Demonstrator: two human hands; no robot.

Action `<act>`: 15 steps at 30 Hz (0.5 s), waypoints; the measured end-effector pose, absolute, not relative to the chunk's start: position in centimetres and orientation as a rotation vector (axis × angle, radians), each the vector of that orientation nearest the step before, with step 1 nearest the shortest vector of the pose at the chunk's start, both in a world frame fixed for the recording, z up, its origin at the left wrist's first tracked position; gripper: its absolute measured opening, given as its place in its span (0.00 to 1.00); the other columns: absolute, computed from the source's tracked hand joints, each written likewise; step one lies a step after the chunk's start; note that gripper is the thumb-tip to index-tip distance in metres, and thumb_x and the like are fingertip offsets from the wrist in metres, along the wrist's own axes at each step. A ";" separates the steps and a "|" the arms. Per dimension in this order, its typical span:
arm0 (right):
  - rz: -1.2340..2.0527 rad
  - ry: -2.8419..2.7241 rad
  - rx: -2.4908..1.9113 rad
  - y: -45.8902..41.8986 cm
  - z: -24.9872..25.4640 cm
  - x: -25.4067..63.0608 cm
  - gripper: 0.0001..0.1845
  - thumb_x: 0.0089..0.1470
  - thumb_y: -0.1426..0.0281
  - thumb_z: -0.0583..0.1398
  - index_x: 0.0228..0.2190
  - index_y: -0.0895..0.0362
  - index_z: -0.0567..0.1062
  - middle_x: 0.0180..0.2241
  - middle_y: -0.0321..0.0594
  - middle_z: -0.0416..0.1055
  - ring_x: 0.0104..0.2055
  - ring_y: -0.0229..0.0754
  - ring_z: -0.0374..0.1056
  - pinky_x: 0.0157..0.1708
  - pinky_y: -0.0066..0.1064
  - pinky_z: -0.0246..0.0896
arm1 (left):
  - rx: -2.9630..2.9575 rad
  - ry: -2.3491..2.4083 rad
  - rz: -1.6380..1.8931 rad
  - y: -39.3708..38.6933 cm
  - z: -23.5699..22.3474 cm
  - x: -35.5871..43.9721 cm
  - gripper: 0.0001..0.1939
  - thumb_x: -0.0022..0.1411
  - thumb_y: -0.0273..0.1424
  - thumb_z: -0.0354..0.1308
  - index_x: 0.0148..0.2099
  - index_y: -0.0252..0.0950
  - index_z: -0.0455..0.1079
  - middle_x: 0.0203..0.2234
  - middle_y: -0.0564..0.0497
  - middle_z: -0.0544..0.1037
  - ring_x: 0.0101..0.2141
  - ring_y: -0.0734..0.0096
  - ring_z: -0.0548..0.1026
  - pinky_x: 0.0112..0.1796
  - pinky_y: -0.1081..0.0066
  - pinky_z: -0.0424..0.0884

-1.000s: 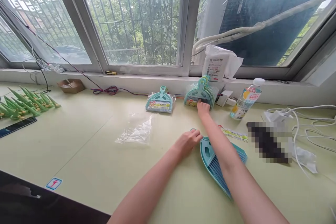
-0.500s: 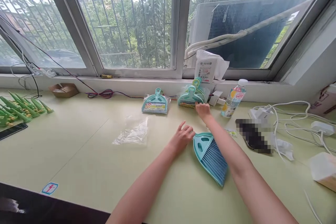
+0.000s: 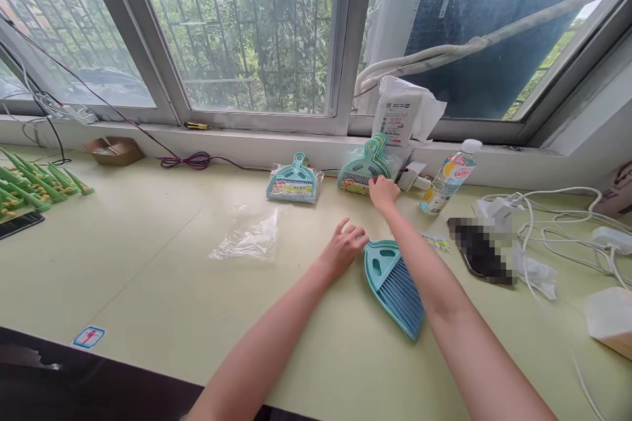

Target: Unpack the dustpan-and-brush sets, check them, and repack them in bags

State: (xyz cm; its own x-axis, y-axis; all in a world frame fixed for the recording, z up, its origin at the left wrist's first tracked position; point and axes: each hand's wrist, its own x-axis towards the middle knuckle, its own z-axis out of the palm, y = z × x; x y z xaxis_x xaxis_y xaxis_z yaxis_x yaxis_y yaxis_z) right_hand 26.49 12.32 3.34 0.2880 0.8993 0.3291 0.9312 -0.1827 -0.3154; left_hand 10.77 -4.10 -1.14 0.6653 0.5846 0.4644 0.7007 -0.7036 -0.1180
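My right hand [image 3: 382, 192] reaches forward and touches the lower edge of a stack of teal mini dustpan sets [image 3: 365, 168] leaning against the window ledge; its fingers curl on the stack. My left hand [image 3: 344, 248] rests on the table with fingers loosely spread, just left of a loose teal brush [image 3: 392, 286] that lies flat by my right forearm. A single bagged dustpan set [image 3: 294, 183] lies further left, and an empty clear plastic bag [image 3: 249, 235] lies on the table nearer me.
A drink bottle [image 3: 447, 179], a white packet [image 3: 399, 120] on the sill, a blurred dark object [image 3: 478, 251], white cables and chargers [image 3: 557, 223] sit right. Green toys [image 3: 34, 184] and a small cardboard box [image 3: 112, 150] sit left. A printed label [image 3: 437, 242] lies by my arm.
My right hand pulled back from the stack half a second ago and has returned to touch it. My left hand opened and shifted slightly left of the brush. The view swung a little.
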 end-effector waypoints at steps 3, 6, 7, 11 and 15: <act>-0.015 -1.651 -2.096 11.4 3.7 27.1 0.25 0.63 0.60 0.44 0.44 0.62 0.73 0.41 0.59 0.73 0.46 0.56 0.71 0.44 0.41 0.62 | -2.545 -1.102 -0.697 -4.3 -1.0 10.8 0.19 0.57 0.16 0.49 0.48 0.38 0.66 0.51 0.46 0.69 0.52 0.65 0.67 0.62 0.55 0.50; -0.125 -1.763 -1.912 10.5 4.3 28.0 0.22 0.63 0.62 0.44 0.49 0.60 0.69 0.45 0.55 0.71 0.49 0.54 0.67 0.45 0.39 0.60 | -2.486 -1.189 -0.820 -4.6 -0.7 10.8 0.24 0.57 0.19 0.52 0.55 0.40 0.63 0.56 0.43 0.63 0.56 0.60 0.62 0.61 0.51 0.52; -0.221 -1.839 -1.811 10.2 4.4 28.3 0.22 0.62 0.64 0.44 0.51 0.60 0.67 0.49 0.55 0.69 0.53 0.54 0.64 0.46 0.39 0.59 | -2.481 -1.200 -0.841 -4.7 -0.7 10.8 0.25 0.56 0.19 0.52 0.56 0.41 0.63 0.56 0.42 0.63 0.56 0.59 0.62 0.60 0.51 0.53; -0.568 -2.252 -1.453 9.2 4.3 29.3 0.22 0.61 0.73 0.44 0.55 0.56 0.63 0.62 0.47 0.55 0.65 0.50 0.46 0.60 0.45 0.42 | -2.451 -1.269 -0.864 -4.5 -1.1 10.9 0.27 0.54 0.20 0.55 0.56 0.43 0.64 0.56 0.42 0.63 0.56 0.56 0.61 0.58 0.51 0.56; -0.565 -2.311 -1.391 8.2 4.2 29.7 0.24 0.61 0.76 0.42 0.55 0.55 0.63 0.63 0.44 0.54 0.66 0.47 0.43 0.62 0.45 0.35 | -2.395 -1.468 -0.880 -4.0 -1.5 11.0 0.20 0.55 0.24 0.57 0.51 0.40 0.68 0.55 0.41 0.63 0.56 0.54 0.61 0.59 0.49 0.51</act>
